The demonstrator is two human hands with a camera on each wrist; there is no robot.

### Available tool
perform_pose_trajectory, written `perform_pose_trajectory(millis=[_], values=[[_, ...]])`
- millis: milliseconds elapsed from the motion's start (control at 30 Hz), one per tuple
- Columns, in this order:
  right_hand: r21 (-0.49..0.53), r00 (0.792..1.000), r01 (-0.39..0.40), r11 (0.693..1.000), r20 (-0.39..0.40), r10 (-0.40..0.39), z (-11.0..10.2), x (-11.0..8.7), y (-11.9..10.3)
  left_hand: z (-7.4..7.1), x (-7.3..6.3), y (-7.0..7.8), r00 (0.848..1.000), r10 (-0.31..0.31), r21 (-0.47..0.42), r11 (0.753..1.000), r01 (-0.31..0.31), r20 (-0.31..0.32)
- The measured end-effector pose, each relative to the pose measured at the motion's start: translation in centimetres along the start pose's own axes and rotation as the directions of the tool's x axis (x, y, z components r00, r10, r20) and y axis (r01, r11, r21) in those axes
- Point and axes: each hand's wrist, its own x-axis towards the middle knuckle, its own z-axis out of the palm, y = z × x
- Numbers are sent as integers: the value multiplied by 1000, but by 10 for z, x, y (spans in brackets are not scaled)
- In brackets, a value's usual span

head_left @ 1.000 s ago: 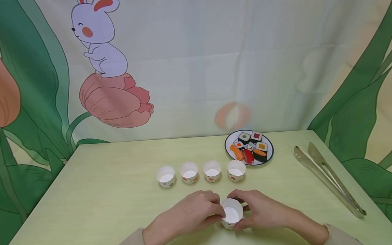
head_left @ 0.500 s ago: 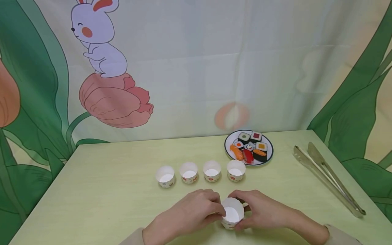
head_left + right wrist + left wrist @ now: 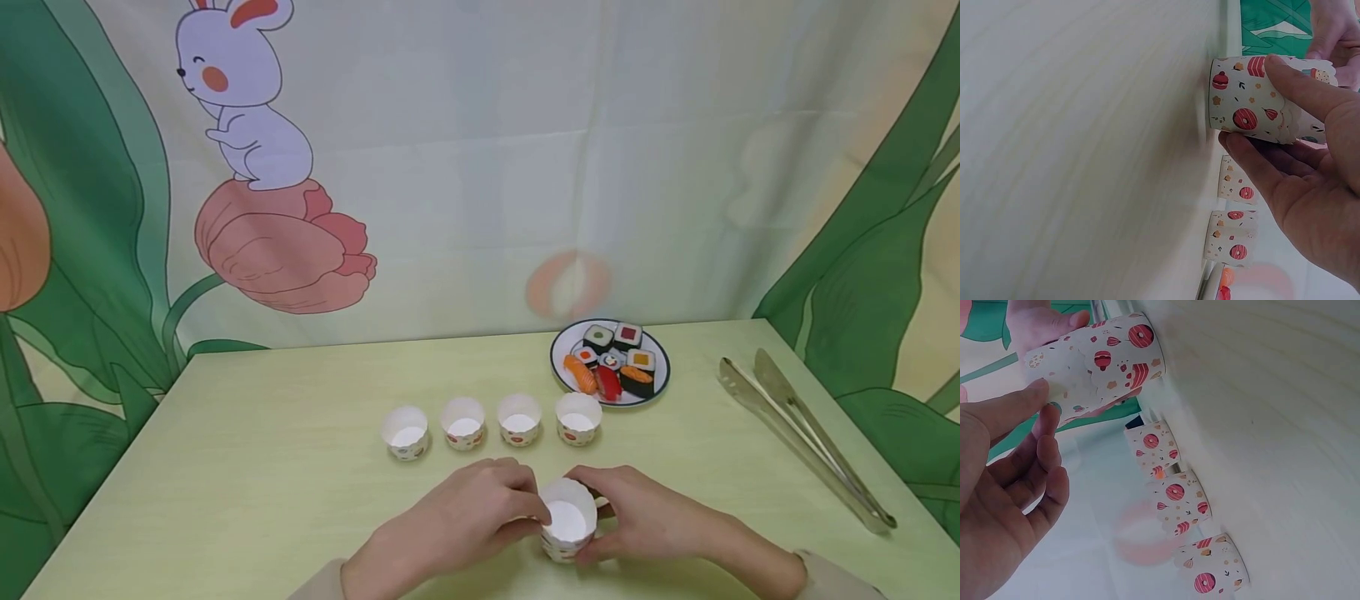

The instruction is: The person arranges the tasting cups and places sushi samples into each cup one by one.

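Observation:
Two nested white paper baking cups with scalloped rims and a print of pink sweets are between my hands. The inner cup stands partly up out of the outer cup, as both wrist views show. My left hand pinches the inner cup's rim between thumb and index finger, the other fingers curled loosely. On the far side, my right hand grips the outer cup, thumb on its near wall and fingers behind. The outer cup's base is close at the table top. More cups stand in a row behind.
A blue-rimmed white plate bearing several sushi pieces sits behind the row's right end. Metal tongs lie along the right of the pale table. A printed curtain hangs at the back edge.
My left hand has risen slightly, and the inner cup's rim sits a little higher out of the outer cup. The right hand keeps nearly the same place; the row, plate and tongs are unmoved.

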Motion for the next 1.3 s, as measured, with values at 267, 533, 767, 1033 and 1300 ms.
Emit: perform_pose_trajectory(millis=[267, 533, 767, 1033, 1300], values=[[21, 1000, 14, 1000, 6, -14, 0, 1, 0, -6, -2, 0, 1000, -5, 4, 1000, 6, -31], [13, 999, -38, 999, 15, 38, -1, 2, -2, -12, -6, 0, 997, -11, 4, 1000, 12, -71], [-4, 999, -46, 999, 16, 46, -1, 3, -2, -15, -11, 0, 996, -10, 6, 1000, 10, -91], [-6, 999, -33, 999, 11, 33, 0, 3, -1, -19, -16, -3, 996, -26, 4, 1000, 27, -82], [-5, 1000, -25, 1000, 7, 25, 0, 1, -1, -21, -25, -7, 994, -73, -18, 997, 72, -78]])
